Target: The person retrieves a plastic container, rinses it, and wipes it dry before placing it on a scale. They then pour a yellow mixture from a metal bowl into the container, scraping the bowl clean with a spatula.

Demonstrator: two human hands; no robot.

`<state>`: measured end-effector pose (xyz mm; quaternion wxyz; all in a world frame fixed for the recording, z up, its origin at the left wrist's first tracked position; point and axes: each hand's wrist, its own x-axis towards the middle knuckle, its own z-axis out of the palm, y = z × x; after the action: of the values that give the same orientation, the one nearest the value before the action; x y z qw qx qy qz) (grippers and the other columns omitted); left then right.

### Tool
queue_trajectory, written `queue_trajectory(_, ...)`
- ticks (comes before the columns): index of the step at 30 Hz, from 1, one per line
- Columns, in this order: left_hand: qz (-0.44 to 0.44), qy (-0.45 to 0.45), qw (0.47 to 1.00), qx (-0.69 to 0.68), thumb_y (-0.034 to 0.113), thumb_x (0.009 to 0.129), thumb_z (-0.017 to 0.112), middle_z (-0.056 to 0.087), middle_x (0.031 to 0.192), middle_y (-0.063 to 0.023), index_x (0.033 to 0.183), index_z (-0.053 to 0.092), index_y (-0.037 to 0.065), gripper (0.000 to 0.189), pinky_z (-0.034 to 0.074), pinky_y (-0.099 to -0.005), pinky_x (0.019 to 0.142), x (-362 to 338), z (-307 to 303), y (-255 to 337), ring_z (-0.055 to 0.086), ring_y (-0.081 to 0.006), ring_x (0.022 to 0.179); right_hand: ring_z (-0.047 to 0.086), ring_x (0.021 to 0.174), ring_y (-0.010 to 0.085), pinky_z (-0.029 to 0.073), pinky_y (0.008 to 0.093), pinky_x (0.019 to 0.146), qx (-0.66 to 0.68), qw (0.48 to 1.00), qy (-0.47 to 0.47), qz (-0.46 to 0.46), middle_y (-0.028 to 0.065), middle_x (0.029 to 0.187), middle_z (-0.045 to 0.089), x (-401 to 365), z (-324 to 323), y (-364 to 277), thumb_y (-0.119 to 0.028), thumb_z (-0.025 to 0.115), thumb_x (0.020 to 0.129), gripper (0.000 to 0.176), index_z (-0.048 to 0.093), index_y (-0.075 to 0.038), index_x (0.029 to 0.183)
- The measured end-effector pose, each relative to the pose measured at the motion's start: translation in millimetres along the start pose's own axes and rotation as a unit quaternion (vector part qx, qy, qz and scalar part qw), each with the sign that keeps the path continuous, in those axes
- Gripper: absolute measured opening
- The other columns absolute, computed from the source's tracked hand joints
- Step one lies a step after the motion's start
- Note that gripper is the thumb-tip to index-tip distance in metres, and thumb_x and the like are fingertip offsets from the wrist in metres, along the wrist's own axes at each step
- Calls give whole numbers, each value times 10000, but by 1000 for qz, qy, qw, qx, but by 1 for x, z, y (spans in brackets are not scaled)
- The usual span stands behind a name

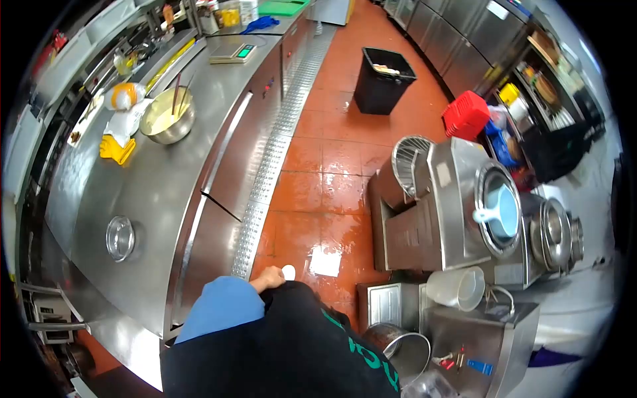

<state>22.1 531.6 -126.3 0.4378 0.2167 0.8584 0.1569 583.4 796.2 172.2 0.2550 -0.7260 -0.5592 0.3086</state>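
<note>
Below my blue left sleeve, my left hand (268,278) rests against the dark apron (285,338); its fingers are largely hidden, and nothing can be made out in it. A small white shape (288,272) shows just beside it, perhaps a shoe tip. My right hand is out of view. On the steel counter (149,212) to the left stand a clear round bowl (120,239) and, farther back, a metal bowl (168,116) of pale yellow mixture with utensils leaning in it. Yellow cloth or gloves (117,150) and a plastic bag (126,97) lie beside the metal bowl.
A black bin (384,81) stands on the wet red tiled floor (318,192). At right are a steel machine (438,192) holding a light blue scoop (499,211), red baskets (466,115) and a translucent container (456,288). A scale (233,53) sits on the back counter.
</note>
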Motion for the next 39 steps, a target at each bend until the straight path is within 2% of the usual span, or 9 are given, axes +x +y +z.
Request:
queue_trajectory(3,-8,72,996,-54,281,766,670,704,984,-109,926,741,125,235,501,-380,889,32,-41,-50,654,-281,978,429,424,66,330,217,391,135,966,-217,-34,-26,497,471,20,125,-110,-109,646,819,244,515,-107,613)
queue_trajectory(9,25,189,958,-215,216,821,652,703,978,-123,1009,690,59,248,513,-361,851,43,-139,-52,665,-254,949,364,426,49,279,215,396,223,908,-306,-181,-59,527,399,16,322,-347,-178,606,882,240,490,-126,679)
queue_trajectory(13,-41,226,888,-398,151,856,636,700,861,-91,977,676,21,181,516,-311,667,35,-156,-35,653,-170,718,422,406,78,336,243,384,107,923,-324,-177,-29,509,450,97,442,-342,-159,601,873,221,513,-106,677)
queue_trajectory(17,-53,156,845,-509,149,858,659,668,797,-40,1024,672,51,193,477,-248,577,24,-161,-36,597,-95,649,506,375,183,414,339,358,-330,821,-144,-442,30,488,507,215,543,-226,-98,603,781,156,567,-43,639)
queue_trajectory(19,-85,164,825,-534,156,849,672,673,819,-42,1035,673,49,216,483,-238,592,30,-186,-38,612,-100,669,500,373,202,412,357,355,-263,920,-187,-223,42,504,520,230,561,-217,-102,604,767,156,585,-43,624)
queue_trajectory(24,-68,219,784,-577,152,848,669,674,844,-36,1066,656,31,249,488,-237,601,114,-294,-15,622,-104,708,498,412,195,437,355,397,-46,970,-235,50,59,528,511,217,650,-337,-154,608,790,181,578,-58,640)
queue_trajectory(30,45,246,742,-623,166,865,662,670,943,-48,1140,631,41,304,496,-241,739,148,-455,67,629,-118,851,394,443,70,318,230,398,168,796,-580,-38,-47,570,462,66,800,-588,-140,522,894,134,585,-91,787)
queue_trajectory(36,118,347,579,-728,109,844,682,641,1041,-92,1204,559,-15,401,494,-285,839,143,-571,72,607,-151,967,437,465,47,307,203,414,88,643,-741,-172,-39,628,528,-92,853,-753,-135,576,858,82,618,-65,859)
queue_trajectory(39,138,369,592,-703,72,815,701,644,1004,-102,1188,554,-27,413,498,-291,828,149,-605,49,614,-158,926,403,447,25,283,191,412,63,602,-772,-194,-67,585,500,-145,857,-797,-133,615,845,94,606,-82,767)
